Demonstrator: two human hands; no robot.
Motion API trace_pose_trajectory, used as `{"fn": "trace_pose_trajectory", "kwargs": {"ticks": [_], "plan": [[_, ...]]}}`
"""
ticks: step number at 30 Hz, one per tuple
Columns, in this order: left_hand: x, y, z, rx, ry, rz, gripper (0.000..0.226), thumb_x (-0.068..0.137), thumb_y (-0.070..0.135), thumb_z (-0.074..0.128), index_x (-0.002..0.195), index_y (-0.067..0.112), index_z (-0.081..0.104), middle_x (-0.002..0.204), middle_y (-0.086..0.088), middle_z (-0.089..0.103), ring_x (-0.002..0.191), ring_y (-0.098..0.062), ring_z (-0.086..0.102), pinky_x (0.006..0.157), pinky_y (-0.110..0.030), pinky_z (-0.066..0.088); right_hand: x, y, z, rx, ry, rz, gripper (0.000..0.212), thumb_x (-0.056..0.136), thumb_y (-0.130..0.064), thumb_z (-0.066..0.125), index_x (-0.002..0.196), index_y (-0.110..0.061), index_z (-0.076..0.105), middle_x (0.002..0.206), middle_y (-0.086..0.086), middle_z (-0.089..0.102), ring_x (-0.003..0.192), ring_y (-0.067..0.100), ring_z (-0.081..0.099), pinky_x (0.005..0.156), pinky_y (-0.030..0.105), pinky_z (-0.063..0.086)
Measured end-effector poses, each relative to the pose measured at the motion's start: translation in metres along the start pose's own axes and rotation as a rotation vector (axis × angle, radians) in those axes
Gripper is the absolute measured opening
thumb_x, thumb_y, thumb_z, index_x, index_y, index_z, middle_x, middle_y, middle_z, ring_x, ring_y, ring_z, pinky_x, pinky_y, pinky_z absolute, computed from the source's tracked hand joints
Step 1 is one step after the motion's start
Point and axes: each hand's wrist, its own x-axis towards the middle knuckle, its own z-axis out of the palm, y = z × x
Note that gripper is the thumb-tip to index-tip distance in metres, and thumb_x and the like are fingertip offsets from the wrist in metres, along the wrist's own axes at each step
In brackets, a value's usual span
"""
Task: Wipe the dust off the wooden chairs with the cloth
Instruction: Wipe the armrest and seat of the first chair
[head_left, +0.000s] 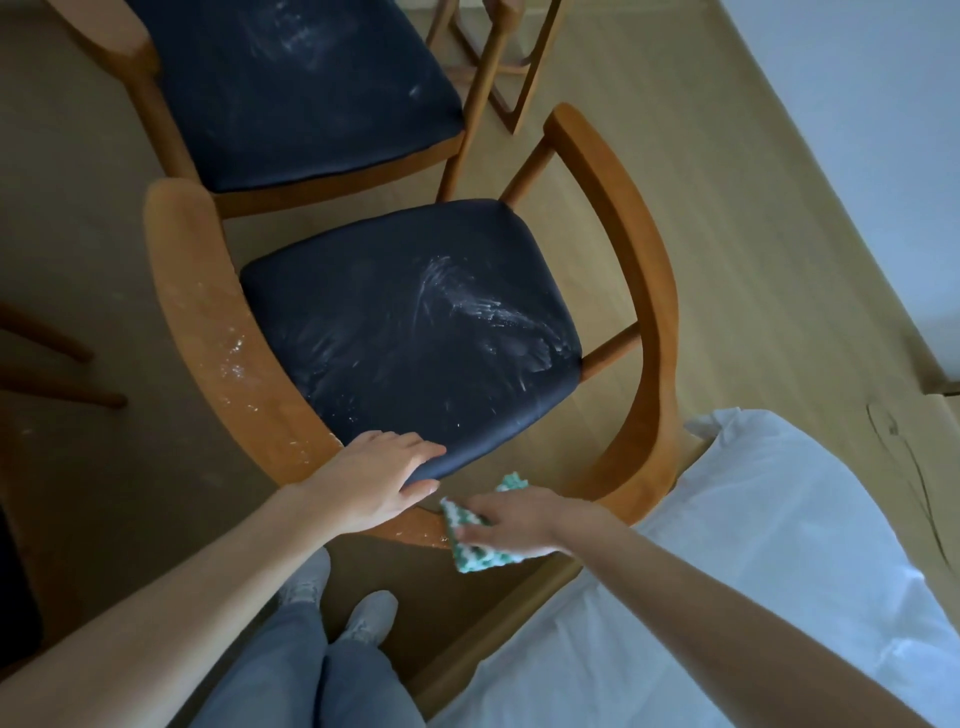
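Both hands are at the near end of the closest wooden chair (649, 291). The right hand (524, 519) grips a green-and-white cloth (470, 556), fingers bent over it, and presses it onto the near part of the curved wooden rail; cloth shows on both sides of the hand. Just to its left, the left hand (379, 488) rests on the near corner of the dark seat (405, 332), fingers laid out fairly straight on top and the thumb along the seat's edge. White dust streaks (467, 301) cross the right part of the seat, and pale specks (228, 358) dot the left side of the rail. Farther away stands a second chair (291, 93), its dark seat dusty too. A bed with a white sheet (753, 571) lies near right, beside the chair. Below the arms are blue jeans (311, 675) and light shoes (369, 618) on the wooden floor (701, 208).
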Motion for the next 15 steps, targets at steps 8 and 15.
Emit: {"fn": "trace_pose_trajectory", "kwargs": {"ticks": [8,15], "plan": [[-0.009,-0.007,-0.006,0.071,-0.011,-0.007,0.05,0.099,0.044,0.035,0.145,0.027,0.03,0.146,0.01,0.038,0.132,-0.01,0.037,0.111,-0.028,0.024,0.002,-0.002,0.01,-0.136,0.151,-0.066,0.054,0.098,-0.053,0.029,0.146,-0.027,0.027,0.14,0.003,0.048,0.12,0.025,0.05,0.095,0.037,0.042],[-0.016,-0.005,-0.002,0.085,-0.011,0.011,0.05,0.098,0.044,0.036,0.145,0.027,0.031,0.146,0.01,0.038,0.133,-0.01,0.037,0.111,-0.026,0.024,-0.039,0.068,0.013,-0.434,0.28,0.139,0.059,0.095,-0.06,0.02,0.146,-0.029,0.027,0.146,-0.002,0.042,0.135,0.021,0.037,0.111,0.04,0.025]]}}
